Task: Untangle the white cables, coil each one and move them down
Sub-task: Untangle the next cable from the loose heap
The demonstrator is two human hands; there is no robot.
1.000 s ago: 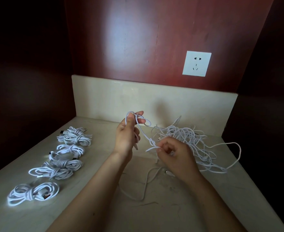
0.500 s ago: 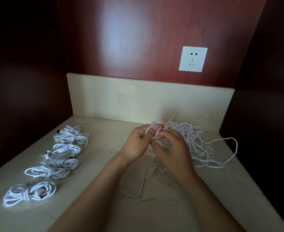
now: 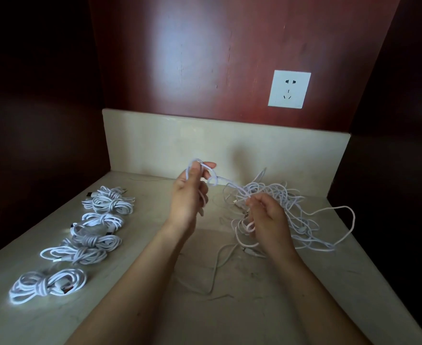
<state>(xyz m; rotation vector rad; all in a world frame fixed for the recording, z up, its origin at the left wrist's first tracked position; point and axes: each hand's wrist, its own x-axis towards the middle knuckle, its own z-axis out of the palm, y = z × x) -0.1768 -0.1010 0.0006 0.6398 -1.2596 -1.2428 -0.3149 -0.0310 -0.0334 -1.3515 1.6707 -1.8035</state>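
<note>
White rubber-sheathed cable (image 3: 221,181) runs taut from the left hand (image 3: 188,195) down and to the right into the loose tangle of white cables (image 3: 294,202) on the pale stone countertop (image 3: 254,310). That is the relation the next move seems to turn on. The left hand is raised above the counter, and its fingers (image 3: 210,165) are curled round a few small loops of this cable. The right hand (image 3: 267,220) sits lower, just in front of the tangle, so it is the nearer one to the knot. Its fingers (image 3: 253,203) are bent in, pinching a strand where the taut line enters the heap. The free length lies roughly left to right between the two hands, so the next loop probably has to be drawn leftward out of the pile.

A slack white tail (image 3: 214,270) trails down onto the counter between the forearms. I cannot tell whether it belongs to the same cable. The right palm hides what exactly is pinched, and the strands inside the tangle cross too densely to follow any one of them.

Along the left side lies a row of coiled white cable bundles (image 3: 97,241), well apart from both hands. Their edges overlap, so an exact count is unsure.
</note>
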